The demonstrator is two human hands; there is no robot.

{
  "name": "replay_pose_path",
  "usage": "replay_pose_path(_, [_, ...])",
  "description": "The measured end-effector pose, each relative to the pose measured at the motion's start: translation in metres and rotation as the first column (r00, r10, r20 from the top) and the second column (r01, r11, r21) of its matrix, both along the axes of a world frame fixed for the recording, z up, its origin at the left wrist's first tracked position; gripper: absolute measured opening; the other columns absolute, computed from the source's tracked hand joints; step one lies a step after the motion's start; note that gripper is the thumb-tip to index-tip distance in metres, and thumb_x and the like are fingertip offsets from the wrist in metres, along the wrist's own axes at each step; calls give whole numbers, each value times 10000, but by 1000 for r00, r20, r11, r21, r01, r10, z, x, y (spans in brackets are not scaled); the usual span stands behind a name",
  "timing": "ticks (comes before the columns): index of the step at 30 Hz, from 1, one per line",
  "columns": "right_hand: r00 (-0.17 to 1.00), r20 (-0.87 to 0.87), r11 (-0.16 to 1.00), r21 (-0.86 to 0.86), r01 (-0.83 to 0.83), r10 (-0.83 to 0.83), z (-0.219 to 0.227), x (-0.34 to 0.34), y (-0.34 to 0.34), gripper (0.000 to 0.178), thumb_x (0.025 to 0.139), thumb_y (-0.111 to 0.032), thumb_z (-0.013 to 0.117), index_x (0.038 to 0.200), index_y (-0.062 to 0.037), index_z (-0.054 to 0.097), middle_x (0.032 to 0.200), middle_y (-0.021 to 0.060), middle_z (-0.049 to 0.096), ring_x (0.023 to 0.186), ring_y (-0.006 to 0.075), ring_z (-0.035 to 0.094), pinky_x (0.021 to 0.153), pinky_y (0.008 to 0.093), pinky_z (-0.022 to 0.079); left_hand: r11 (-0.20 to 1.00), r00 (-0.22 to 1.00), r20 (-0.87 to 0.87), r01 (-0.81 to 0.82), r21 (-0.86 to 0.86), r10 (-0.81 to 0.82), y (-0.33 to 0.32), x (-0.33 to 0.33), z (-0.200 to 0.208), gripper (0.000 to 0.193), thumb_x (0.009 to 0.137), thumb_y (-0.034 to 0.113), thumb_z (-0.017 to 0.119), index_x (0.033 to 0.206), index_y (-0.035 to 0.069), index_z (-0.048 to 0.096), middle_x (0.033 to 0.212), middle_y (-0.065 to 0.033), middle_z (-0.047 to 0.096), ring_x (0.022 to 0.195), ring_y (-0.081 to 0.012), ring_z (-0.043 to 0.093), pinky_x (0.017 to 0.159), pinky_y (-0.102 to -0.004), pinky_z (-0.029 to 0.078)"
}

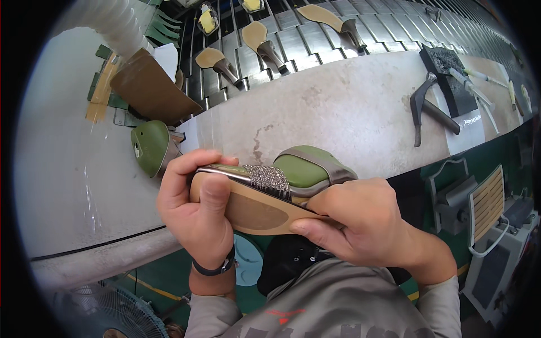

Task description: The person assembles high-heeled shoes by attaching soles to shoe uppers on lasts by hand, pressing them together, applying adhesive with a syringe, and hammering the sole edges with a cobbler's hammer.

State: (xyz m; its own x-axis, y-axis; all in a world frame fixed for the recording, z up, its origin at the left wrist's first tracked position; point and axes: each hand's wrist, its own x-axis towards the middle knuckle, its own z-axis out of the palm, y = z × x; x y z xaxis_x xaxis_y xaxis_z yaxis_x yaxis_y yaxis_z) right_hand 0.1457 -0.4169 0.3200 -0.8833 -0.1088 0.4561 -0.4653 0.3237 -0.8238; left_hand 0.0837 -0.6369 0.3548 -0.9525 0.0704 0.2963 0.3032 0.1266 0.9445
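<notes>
Between my two hands is a sandal on a green shoe last [304, 168], held over the near edge of the bench. A glittery strap [267, 179] crosses its front, and grey-brown trim runs round the back of the last. A tan sole [256, 213] lies along the underside, with a gap to the shoe near my right fingers. My left hand [194, 208] wraps the toe end, its thumb pressed on the sole. My right hand [360, 222] pinches the sole's narrow rear end, thumb below and fingers above; its fingertips are partly hidden inside the gap.
Another green last [151, 147] stands on the bench at left, by a brown board [149, 84]. A hammer [422, 104] leans by a black block [448, 81] with thin brushes at right. Heeled soles [256, 37] lie on the slatted metal conveyor [310, 42]. A fan [107, 315] stands below left.
</notes>
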Motion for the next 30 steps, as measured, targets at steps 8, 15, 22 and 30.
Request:
replay_pose_path(8, [1000,1,999,-49,-1,1,1,-6,8,251,919,-187,842,867,-51,637,698,121,609,573,328,632,521,421,488,960,970,-79,212,-181,-229,-11,-14,0,1074,462,575,1021,1271,-20,638,1132,-134,721,1041,-191,711,924,-318,590])
replay_pose_path(15, [993,109,992,-125,-22,35,6,-6,10,265,962,-170,808,847,-41,607,666,127,591,565,331,643,506,417,479,956,980,-51,177,-234,-194,-10,-10,5,987,516,474,1069,1261,-8,636,1114,-123,715,1034,-183,706,912,-312,589])
replay_pose_path(22, [976,211,985,-171,-15,51,9,-4,12,277,961,-173,804,830,-34,603,616,129,571,516,315,619,486,413,462,968,990,-11,138,-210,-143,-2,-2,11,770,609,248,1078,1201,2,652,1068,-98,713,970,-169,699,861,-308,580])
replay_pose_path(30, [954,299,989,-139,58,-14,8,7,18,270,889,-197,861,858,-40,644,689,124,631,543,260,622,515,381,495,950,988,-20,143,-279,-154,12,3,22,597,666,181,1029,1126,15,685,1056,-93,723,956,-171,698,861,-310,569])
